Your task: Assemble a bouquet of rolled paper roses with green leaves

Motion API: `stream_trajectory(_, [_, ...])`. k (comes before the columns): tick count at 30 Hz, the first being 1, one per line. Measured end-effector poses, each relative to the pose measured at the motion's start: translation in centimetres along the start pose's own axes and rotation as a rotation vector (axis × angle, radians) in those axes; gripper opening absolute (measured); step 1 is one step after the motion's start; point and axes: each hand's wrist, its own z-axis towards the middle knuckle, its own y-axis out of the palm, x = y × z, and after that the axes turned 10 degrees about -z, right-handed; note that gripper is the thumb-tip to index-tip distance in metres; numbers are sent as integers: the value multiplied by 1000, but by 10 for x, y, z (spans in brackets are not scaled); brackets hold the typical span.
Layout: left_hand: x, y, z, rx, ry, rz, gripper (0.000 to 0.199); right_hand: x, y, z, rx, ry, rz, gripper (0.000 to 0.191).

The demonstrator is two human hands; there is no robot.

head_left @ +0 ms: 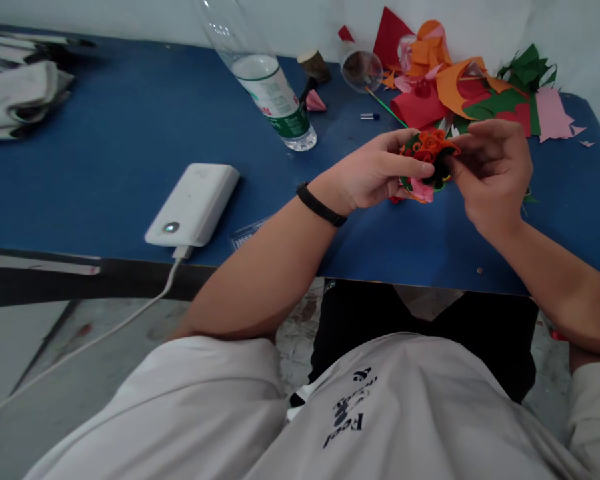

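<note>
A blue desk [105, 127] spans the view, its far edge along a pale wall and its near edge in front of the person's lap. A pile of paper scraps [453, 80] in red, orange, pink and green spreads along the far edge toward the far right corner. Folded grey cloth [17, 97] lies toward the far left corner. A clear plastic bottle [275, 97] with a green-and-white label stands near the far edge, left of the scraps. Nearer the right part of the near edge, the left hand [377, 170], with a black band [320, 205] at its wrist, holds a curled-paper ornament [433, 143] above the desk, the thumb across its front and the fingers behind. The right hand [497, 173] is at the ornament's right side, thumb and fingertips drawn close together by its dark part; whether they pinch it I cannot tell. A white power bank [195, 203] lies by the near edge, left of the left forearm, and a white cable [163, 293] runs from it down past that edge. The ornament itself shows orange, red, pink and green coils. At the left side of the scraps, by the far edge, are a clear cup [361, 68] and a small wooden block [314, 65]. A clear printed plastic piece [247, 233] lies at the near edge, partly hidden by the left forearm. A pink folded paper piece [315, 101] lies just beside the bottle, and a thin green stick [387, 108] slants from the cup toward the left hand. Between bottle and stick lies a small blue-and-silver pen tip [369, 117].
</note>
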Motion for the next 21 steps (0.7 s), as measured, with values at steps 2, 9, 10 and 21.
stream_trajectory(2, [0, 1, -1, -5, -12, -3, 49, -2, 0, -1, 17, 5, -48, 35])
stream_trajectory(9, [-1, 6, -3, 49, -43, 4, 35, -12, -7, -5, -5, 40, -139, 28])
stream_trajectory(10, [0, 6, -3, 60, -54, 7, 33, -13, -8, -4, 2, 15, -118, 27])
stream_trajectory(21, [-4, 4, 0, 74, -25, -28, 40, -24, -27, 9, -81, -135, -286, 22])
